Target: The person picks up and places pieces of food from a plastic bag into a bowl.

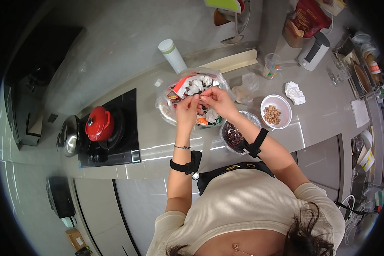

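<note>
My left hand [190, 107] and my right hand [219, 100] meet fingertip to fingertip over a clear plastic bag [163, 110] of waste, with crumpled tissues, dark shells and wrappers in it. Both pinch something small between the fingertips, perhaps a nut; it is too small to name surely. Below my right forearm stands a bowl lined with clear plastic [233, 136], full of dark red nuts or beans. To its right a white plastic bowl [286, 104] holds several peeled, light brown nuts [272, 114].
A red lidded pot [99, 123] sits on the black hob [128, 128] at left, beside a steel pan [71, 136]. Behind the bag stands a white bottle [173, 56]. At right are a crumpled tissue [295, 92], a clear plastic cup [272, 66] and an electric kettle [313, 51].
</note>
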### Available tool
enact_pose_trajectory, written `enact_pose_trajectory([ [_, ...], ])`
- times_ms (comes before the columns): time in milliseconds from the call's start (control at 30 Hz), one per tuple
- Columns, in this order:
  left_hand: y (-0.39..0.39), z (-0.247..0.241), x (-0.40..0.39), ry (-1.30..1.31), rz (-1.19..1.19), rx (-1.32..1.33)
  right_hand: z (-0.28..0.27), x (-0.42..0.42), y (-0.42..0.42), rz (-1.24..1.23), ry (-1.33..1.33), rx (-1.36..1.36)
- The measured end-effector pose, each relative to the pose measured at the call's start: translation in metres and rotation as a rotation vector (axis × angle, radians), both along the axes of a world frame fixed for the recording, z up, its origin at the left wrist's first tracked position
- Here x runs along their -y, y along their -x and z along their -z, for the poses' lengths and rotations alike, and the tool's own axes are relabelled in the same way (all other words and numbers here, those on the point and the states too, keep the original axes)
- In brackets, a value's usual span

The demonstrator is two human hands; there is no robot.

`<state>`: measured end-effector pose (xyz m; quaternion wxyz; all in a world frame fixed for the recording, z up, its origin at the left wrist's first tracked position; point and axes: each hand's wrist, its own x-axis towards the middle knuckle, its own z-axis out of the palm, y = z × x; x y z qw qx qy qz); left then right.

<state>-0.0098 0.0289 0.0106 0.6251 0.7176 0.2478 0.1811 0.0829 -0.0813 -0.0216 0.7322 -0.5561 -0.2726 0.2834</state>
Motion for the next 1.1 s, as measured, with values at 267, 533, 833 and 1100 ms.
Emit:
enact_pose_trajectory([
  [267, 0.004, 0.011, -0.005, 0.675, 0.074, 0.133, -0.013, 0.002, 0.006, 0.088, 0.088, 0.281],
  [533, 0.004, 0.013, -0.006, 0.739, 0.054, 0.23, -0.002, -0.005, 0.006, 0.258, 0.024, 0.157],
  [833, 0.005, 0.01, -0.001, 0.444, -0.005, 0.241, -0.014, 0.005, 0.005, 0.257, 0.17, 0.441],
  [1100, 0.004, 0.011, 0.002, 0.416, 0.02, 0.338, -0.015, 0.003, 0.012, 0.177, 0.003, 0.344],
])
